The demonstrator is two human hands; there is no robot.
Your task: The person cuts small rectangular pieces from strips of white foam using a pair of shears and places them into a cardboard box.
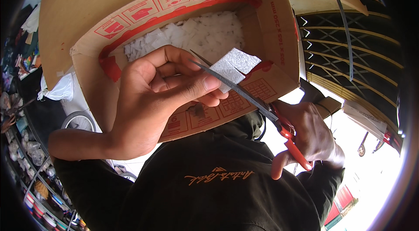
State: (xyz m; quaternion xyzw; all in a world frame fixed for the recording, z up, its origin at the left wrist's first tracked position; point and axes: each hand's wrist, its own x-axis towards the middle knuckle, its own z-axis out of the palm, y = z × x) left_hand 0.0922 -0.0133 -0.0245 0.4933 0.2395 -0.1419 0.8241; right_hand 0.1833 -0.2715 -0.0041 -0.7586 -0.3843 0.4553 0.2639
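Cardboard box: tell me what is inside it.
The cardboard box holds a heap of small white foam pieces. The left hand covers the near part, so what lies there cannot be seen.

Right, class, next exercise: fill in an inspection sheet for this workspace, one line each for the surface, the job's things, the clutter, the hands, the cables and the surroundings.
Surface: no table seen; the cardboard box rests against the person's dark top.
Job's things: white foam piece with a cut partly into it; red-handled scissors, blades open around it; the box holds many small white foam bits.
Clutter: white plastic bag left of the box.
Hands: left hand pinches the foam piece; right hand is in the scissor handles.
Cables: a dark cord runs past the box at upper right; its kind is unclear.
Surroundings: shelves of small goods at left; a metal lattice gate at right.
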